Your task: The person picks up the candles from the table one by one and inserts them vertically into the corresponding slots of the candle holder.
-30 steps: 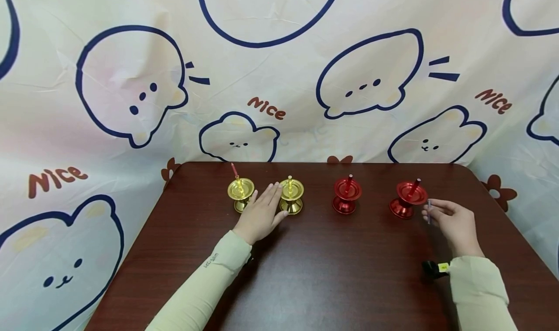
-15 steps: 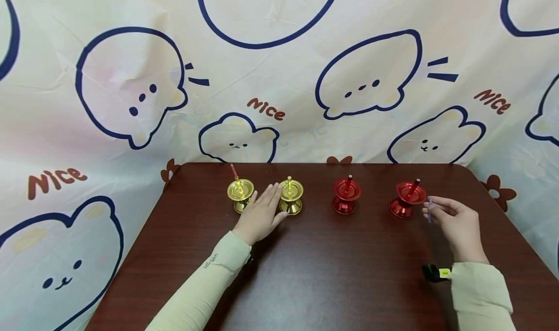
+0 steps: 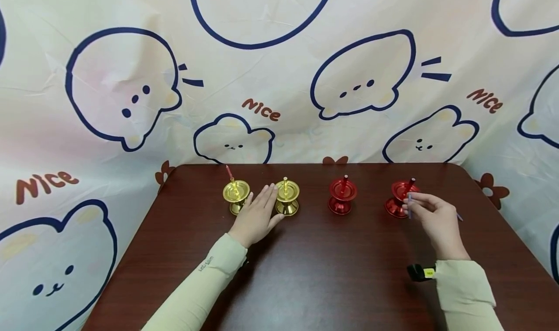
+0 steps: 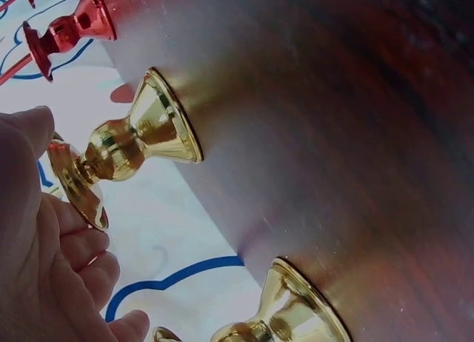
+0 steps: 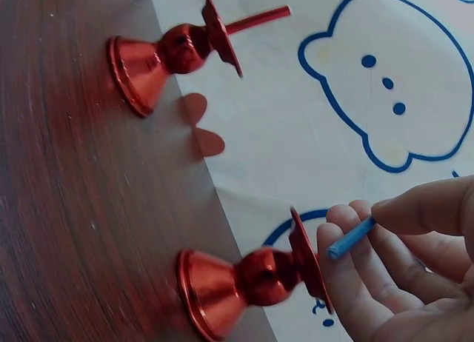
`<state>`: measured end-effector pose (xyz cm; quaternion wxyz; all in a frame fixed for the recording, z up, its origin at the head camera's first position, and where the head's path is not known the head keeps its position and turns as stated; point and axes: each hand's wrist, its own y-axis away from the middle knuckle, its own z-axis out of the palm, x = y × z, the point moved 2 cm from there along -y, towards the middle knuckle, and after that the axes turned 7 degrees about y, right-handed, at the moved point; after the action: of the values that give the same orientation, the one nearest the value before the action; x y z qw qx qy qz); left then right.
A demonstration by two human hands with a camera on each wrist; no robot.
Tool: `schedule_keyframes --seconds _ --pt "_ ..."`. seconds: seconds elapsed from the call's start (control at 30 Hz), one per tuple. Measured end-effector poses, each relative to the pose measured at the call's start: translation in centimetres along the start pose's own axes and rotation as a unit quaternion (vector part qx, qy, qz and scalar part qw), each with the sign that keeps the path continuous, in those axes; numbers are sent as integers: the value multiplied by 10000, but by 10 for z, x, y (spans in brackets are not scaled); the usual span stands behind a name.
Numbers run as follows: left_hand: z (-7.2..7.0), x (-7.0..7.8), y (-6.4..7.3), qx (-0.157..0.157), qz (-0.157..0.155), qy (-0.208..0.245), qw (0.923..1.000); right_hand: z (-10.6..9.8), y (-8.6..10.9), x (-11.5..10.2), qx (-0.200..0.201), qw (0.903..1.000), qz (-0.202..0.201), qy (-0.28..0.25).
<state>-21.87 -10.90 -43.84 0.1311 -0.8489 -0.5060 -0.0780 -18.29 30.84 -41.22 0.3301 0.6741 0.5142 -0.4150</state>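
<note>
Four fingers straight, my left hand [image 3: 255, 218] lies between two gold candle holders, its fingertips right at the dish of the inner gold holder [image 3: 287, 207]. The outer gold holder [image 3: 236, 207] carries a thin red candle [image 3: 229, 172]. My right hand [image 3: 440, 226] pinches a thin blue candle [image 5: 350, 239] between thumb and fingers. It holds the candle upright in front of the far-right red candle holder [image 3: 395, 208], overlapping that holder's dish in the head view. A second red candle holder [image 3: 340, 205] stands to its left. Both red holders have a bare upright tube.
A thin bluish stick [image 3: 459, 217] shows just right of my right hand. The dark wood table [image 3: 314, 273] ends at a cartoon-print cloth [image 3: 297, 137] behind the holders. A black device with a yellow label [image 3: 422, 273] sits at my right wrist.
My right hand has moved left with the blue candle, from beside the far-right red holder to in front of it. The left hand keeps its place; the head view has shifted slightly.
</note>
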Motion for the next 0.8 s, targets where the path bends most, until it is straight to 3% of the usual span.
schedule_keyframes --seconds 0.17,0.4,0.6,0.8 --pt "-1 0 -1 -28 -3 -40 10000 9 -1 -5 -163 9992 -109 -339" --pt "-2 1 -1 -81 -22 -142 9999 19 0 -13 -76 9986 -432 -309" --pt "0 0 0 -148 -50 -271 9995 31 1 -19 -136 9957 -527 -747" --pt "1 0 -2 -125 -7 -303 9995 43 0 -23 -100 9951 -764 -620"
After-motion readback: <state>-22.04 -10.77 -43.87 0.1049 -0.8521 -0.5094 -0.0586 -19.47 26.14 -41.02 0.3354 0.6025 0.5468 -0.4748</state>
